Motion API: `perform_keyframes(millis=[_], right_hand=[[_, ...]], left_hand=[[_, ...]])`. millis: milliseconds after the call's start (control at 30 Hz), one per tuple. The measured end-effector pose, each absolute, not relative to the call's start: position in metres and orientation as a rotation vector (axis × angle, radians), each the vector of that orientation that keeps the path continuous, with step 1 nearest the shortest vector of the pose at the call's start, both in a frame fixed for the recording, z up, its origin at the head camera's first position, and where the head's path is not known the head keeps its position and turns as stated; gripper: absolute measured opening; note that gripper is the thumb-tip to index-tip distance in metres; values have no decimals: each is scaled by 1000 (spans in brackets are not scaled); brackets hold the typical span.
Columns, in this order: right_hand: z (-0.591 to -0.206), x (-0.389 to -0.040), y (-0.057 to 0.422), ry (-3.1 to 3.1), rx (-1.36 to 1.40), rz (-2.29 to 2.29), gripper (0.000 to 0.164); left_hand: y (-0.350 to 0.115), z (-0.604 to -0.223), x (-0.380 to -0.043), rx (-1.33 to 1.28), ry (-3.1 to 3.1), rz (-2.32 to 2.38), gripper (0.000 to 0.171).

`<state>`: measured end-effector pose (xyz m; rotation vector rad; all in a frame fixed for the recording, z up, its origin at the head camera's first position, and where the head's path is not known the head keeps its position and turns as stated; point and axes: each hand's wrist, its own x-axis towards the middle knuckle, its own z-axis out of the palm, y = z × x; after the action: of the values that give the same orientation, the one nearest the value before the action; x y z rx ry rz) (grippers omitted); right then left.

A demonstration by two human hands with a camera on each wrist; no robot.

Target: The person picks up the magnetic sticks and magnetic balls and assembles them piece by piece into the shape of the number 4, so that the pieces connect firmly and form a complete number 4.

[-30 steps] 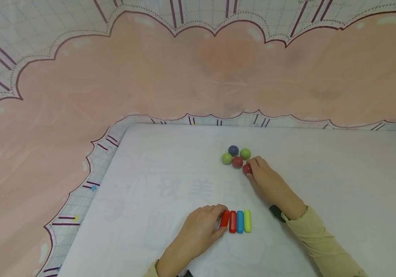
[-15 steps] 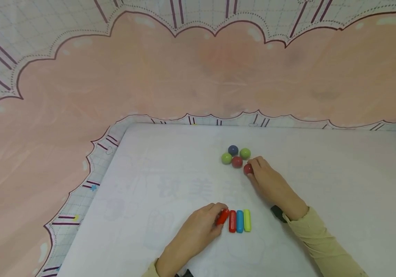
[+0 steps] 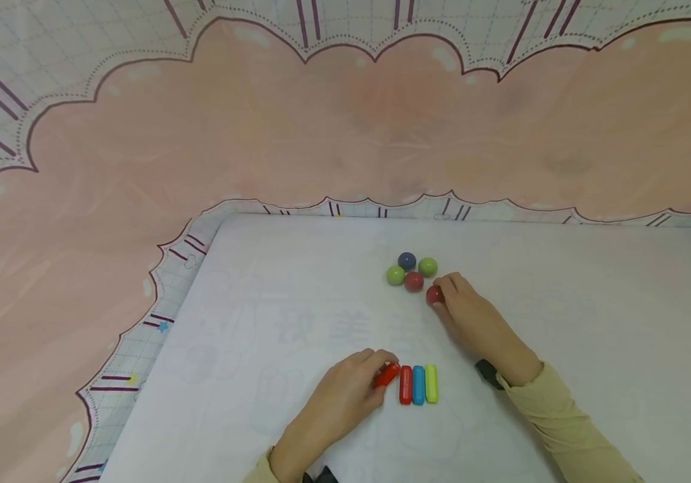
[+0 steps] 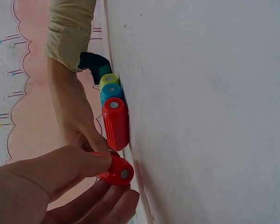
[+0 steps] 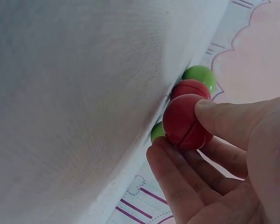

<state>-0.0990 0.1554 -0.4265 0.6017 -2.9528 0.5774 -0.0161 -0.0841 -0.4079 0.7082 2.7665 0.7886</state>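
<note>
My left hand point(image 3: 348, 389) pinches a red magnetic rod point(image 3: 387, 374) between thumb and fingers, tilted, at the left end of a short row. The row beside it holds another red rod point(image 3: 405, 385), a blue rod point(image 3: 418, 385) and a yellow-green rod point(image 3: 431, 384), side by side. In the left wrist view, a round metal disc shows on the end of the held rod point(image 4: 121, 171). Farther back, my right hand point(image 3: 472, 318) pinches a red ball point(image 3: 434, 295). In the right wrist view, a seam runs round this ball point(image 5: 183, 120), and the thumb presses its side.
Just left of the held ball stands a cluster with a red ball point(image 3: 414, 281), two green balls point(image 3: 395, 275) and a dark blue ball point(image 3: 406, 261). Everything lies on a white tabletop point(image 3: 261, 288). Beyond its edge spreads a peach-coloured patterned cloth point(image 3: 321, 134).
The left hand has turned its red rod from nearly upright in the row to a slant and drawn it slightly away. The right hand has shifted its ball slightly right, apart from the cluster.
</note>
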Motion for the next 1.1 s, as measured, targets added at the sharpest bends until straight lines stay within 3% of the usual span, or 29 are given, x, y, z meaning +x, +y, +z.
perform_keyframes(millis=[1100], right_hand=[[-425, -94, 162, -2981, 570, 682, 37]], left_hand=[[-90, -402, -35, 523, 2714, 945, 43]])
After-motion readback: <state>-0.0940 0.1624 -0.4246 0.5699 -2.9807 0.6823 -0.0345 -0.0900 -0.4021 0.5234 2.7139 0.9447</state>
